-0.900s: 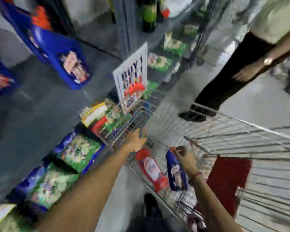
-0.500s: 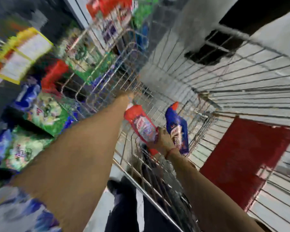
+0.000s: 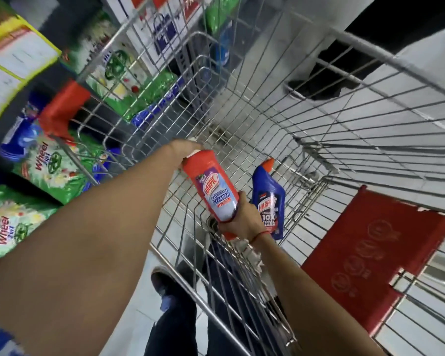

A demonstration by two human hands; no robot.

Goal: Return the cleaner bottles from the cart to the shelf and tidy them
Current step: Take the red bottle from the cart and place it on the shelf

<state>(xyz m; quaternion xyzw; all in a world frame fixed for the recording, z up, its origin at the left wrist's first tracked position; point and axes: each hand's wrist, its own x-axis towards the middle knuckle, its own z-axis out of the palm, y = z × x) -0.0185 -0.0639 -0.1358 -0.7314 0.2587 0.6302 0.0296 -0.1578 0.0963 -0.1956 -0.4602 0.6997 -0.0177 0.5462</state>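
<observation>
Inside the wire cart we hold the red plastic bathroom-cleaner bottle (image 3: 217, 191) between both hands, lifted clear of the basket floor. Its long axis slants, cap end up and to our left, base down and to our right. Our left hand (image 3: 184, 152) is wrapped over the cap end, though the fingers are hidden behind the bottle and we cannot tell how firmly they close. Our right hand (image 3: 242, 218) clasps the lower body from beneath, thumb against the label. Just beside that hand, on its right, the blue plastic toilet-cleaner bottle with the red angled cap (image 3: 269, 201) leans against the mesh of the silver wire shopping cart (image 3: 319, 140), neck pointing up and away from us; nobody is holding it. We judge our right hand much the nearer to it, since the left would have to cross over the red bottle. Our left arm stretches long and nearly straight over the cart's near rim; the right arm comes in from below, wrist bent upward. Left of the cart, green detergent bags (image 3: 44, 170) fill the low shelf. That is the side the bottles must travel toward, so the red one should pass to the left hand.
</observation>
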